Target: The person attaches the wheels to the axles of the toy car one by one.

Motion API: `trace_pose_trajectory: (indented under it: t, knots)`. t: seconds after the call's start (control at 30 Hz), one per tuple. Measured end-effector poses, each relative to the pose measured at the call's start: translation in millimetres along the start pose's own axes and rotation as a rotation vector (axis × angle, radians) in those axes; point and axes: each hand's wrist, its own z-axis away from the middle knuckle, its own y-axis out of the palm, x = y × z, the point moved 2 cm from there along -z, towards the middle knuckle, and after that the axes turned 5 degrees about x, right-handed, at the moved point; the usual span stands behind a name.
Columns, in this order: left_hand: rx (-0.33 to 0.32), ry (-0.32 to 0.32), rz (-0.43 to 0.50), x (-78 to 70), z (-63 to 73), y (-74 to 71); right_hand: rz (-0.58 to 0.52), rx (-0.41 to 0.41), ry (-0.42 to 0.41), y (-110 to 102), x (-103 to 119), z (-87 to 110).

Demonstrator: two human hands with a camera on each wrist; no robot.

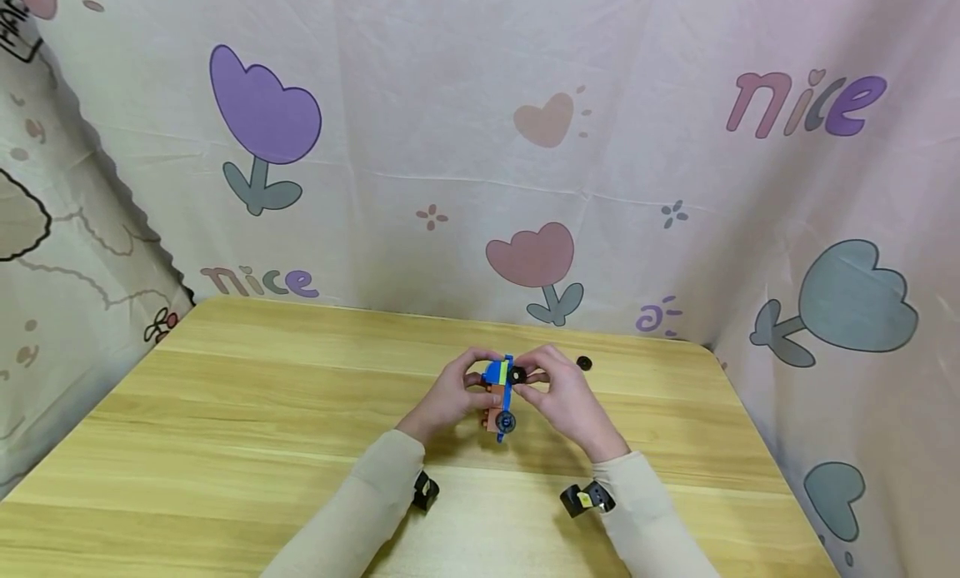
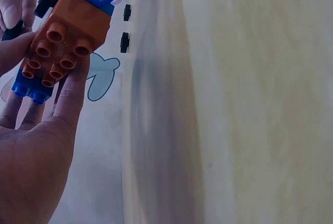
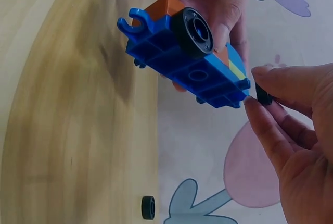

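A toy building-block car (image 1: 507, 399) with a blue base and orange studded bricks is held above the table, tilted, its underside facing the right wrist camera. My left hand (image 1: 450, 397) grips its brick body (image 2: 78, 18) between thumb and fingers. One black wheel (image 3: 193, 31) is fitted at the end by the blue hook. At the other end, my right hand (image 1: 564, 399) pinches a loose black wheel (image 3: 264, 95) with thumb and fingertips, close beside the blue base (image 3: 197, 75). Whether this wheel touches the base, I cannot tell.
Two more black wheels stand apart on the table in the left wrist view, a nearer one (image 2: 125, 42) and a farther one (image 2: 127, 12). Only one wheel (image 1: 584, 363) shows in the head view, beyond my right hand. A patterned curtain (image 1: 420, 145) hangs behind the wooden table (image 1: 225, 411).
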Motion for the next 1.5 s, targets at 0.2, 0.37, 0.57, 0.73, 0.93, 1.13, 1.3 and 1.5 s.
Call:
trace_pose_trajectory:
  t: [0.2, 0.37, 0.57, 0.73, 0.93, 1.13, 1.3, 1.5]
  knots:
    - [0.013, 0.009, 0.006, -1.1, 1.2, 1.6, 0.040, -0.014, -0.009, 4, 0, -2.5]
    - [0.016, 0.015, 0.010, -2.1, 1.4, 2.7, 0.056, -0.014, -0.002, 6, -1, -2.8]
    - [0.015, 0.008, 0.003, -1.4, 0.5, 2.5, 0.060, -0.013, 0.005, 7, -1, -3.5]
    - [0.004, 0.027, -0.031, -2.7, 0.7, 1.8, 0.031, -0.003, 0.014, 8, -2, -3.6]
    - [-0.002, 0.066, -0.009, -2.7, 1.4, 2.3, 0.010, 0.017, 0.022, 8, -2, -3.6]
    - [-0.034, 0.064, -0.007, -2.2, 1.0, 3.7, 0.034, 0.042, 0.028, 9, -2, -3.0]
    - [-0.054, 0.052, -0.002, -5.3, 1.8, 3.6, -0.038, 0.040, 0.019, 9, -6, -1.4]
    - [-0.052, 0.034, -0.009, -33.2, 12.1, 9.9, -0.192, 0.020, 0.091, 8, -12, 0.8]
